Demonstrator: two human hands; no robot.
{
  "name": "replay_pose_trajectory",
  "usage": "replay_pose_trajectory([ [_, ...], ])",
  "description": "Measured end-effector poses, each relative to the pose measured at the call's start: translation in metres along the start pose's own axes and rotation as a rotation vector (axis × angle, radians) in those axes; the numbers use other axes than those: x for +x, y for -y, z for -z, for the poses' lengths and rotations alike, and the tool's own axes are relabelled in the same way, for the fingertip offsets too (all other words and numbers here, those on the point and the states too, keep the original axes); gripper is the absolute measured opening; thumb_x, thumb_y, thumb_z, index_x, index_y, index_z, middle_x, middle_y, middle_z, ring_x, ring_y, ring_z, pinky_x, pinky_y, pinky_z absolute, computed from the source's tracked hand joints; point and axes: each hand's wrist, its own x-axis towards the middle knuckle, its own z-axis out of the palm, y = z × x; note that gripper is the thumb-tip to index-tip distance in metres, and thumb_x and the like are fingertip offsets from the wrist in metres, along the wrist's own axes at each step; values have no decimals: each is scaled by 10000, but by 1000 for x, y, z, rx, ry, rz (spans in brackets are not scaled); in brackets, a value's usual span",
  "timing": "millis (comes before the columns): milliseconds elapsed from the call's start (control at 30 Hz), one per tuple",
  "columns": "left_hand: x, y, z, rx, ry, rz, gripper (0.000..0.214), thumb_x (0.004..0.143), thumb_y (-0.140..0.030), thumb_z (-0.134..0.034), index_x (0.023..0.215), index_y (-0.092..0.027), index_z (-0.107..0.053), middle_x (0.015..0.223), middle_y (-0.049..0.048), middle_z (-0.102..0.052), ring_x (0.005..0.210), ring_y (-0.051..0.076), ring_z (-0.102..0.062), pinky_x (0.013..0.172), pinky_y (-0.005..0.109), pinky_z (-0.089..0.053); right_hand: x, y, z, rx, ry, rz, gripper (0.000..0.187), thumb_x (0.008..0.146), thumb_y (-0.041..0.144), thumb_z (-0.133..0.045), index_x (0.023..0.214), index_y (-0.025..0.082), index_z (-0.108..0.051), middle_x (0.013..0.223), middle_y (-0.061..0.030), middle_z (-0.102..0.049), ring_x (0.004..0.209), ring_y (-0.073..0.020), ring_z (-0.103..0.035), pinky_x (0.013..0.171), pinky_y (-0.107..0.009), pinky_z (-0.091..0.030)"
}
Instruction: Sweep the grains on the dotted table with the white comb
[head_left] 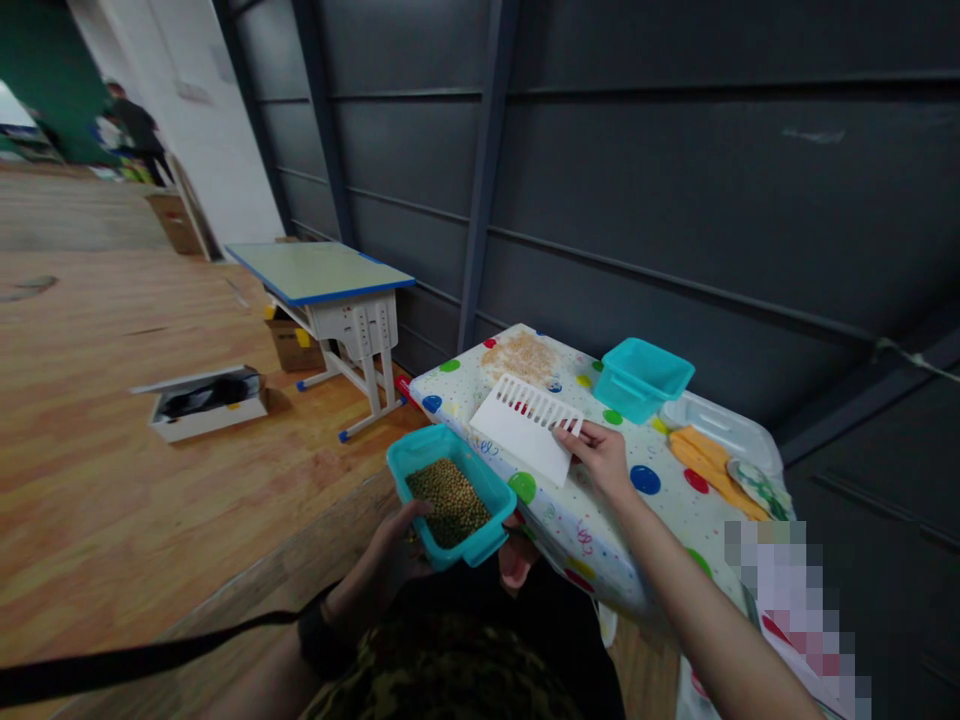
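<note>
My left hand grips a turquoise plastic container at its near left side, thumb over the rim. Inside lie small round yellowish and greenish beans. The container is held beside the near left edge of a dotted table. Over the tabletop, my right hand pinches the right end of a white flat sheet with a row of slots along its far side. Just beyond the sheet, a patch of fine tan grains is spread on the tablecloth.
Behind my right hand stands another turquoise container. Near it are a clear plastic tray and an orange cloth. A dark panelled wall borders the table. Leftward are a desk, an opened white box and distant people.
</note>
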Motion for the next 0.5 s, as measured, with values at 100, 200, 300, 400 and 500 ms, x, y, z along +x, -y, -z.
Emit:
replay_pose_trajectory([
  [100, 3, 1, 2, 10, 8, 16, 500, 772, -410, -832, 1196, -211, -656, 1242, 190, -829, 1269, 463, -754, 973, 592, -658, 4, -1, -6, 66, -81, -18, 603, 715, 753, -883, 917, 186, -857, 858, -83, -830, 711, -248, -693, 633, -362, -557],
  [200, 7, 3, 5, 3, 16, 33, 400, 795, -392, -815, 1131, -224, -676, 1174, 173, -847, 1304, 459, -740, 992, 577, -655, 8, -4, -12, 76, -102, -32, 677, 713, 782, -872, 1027, 181, -866, 1012, -119, -864, 813, -285, -746, 725, -405, -605],
  [300, 7, 3, 6, -18, 16, 30, 377, 782, -367, -837, 1103, -231, -692, 1160, 164, -853, 1336, 466, -723, 1011, 570, -650, 10, -6, -15, 43, -78, -65, 713, 703, 818, -856, 1004, 172, -860, 939, -117, -860, 761, -280, -737, 676, -395, -590],
  [400, 4, 1, 4, -39, 23, 27, 378, 773, -360, -840, 1094, -231, -686, 1144, 164, -856, 1326, 463, -728, 1017, 569, -649, 9, -6, -15, 49, -59, -70, 703, 699, 809, -868, 979, 165, -857, 896, -112, -852, 730, -271, -727, 644, -382, -575],
  [500, 0, -2, 1, -39, 13, 32, 393, 767, -344, -838, 1111, -234, -683, 1146, 162, -855, 1321, 456, -730, 1020, 570, -644, 8, -4, -13, 99, -70, -95, 687, 665, 790, -904, 957, 170, -860, 902, -117, -855, 731, -281, -734, 629, -384, -582],
])
